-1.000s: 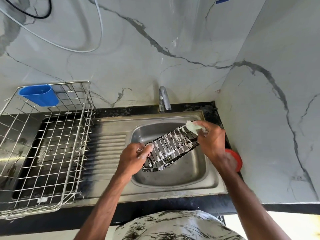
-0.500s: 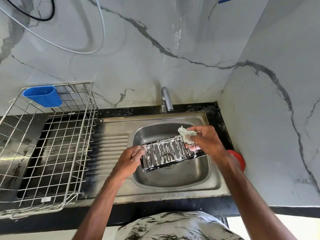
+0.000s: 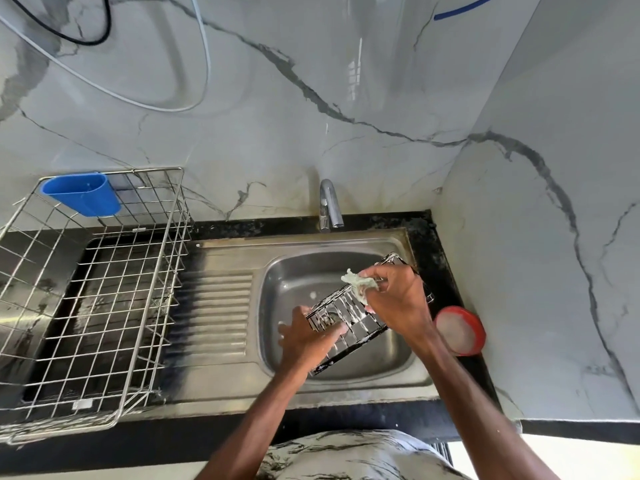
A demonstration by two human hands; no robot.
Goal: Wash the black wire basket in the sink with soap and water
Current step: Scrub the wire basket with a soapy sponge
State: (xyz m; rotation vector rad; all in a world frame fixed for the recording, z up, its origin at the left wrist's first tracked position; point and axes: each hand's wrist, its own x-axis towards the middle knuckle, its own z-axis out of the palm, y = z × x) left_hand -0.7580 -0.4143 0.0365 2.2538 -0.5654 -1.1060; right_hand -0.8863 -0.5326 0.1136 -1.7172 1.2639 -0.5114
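Left hand [image 3: 303, 337] grips the soapy basket [image 3: 362, 325], right hand [image 3: 398, 301] pinches a cloth [image 3: 358, 283] — slick wires may slip.

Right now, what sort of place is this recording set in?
Most likely a home kitchen: a steel sink with a tap behind it, and a wire dish rack beside it on the draining board.

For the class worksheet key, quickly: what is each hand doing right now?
Left hand: grips the near end of the black wire basket.
Right hand: pinches a pale cloth against the basket.
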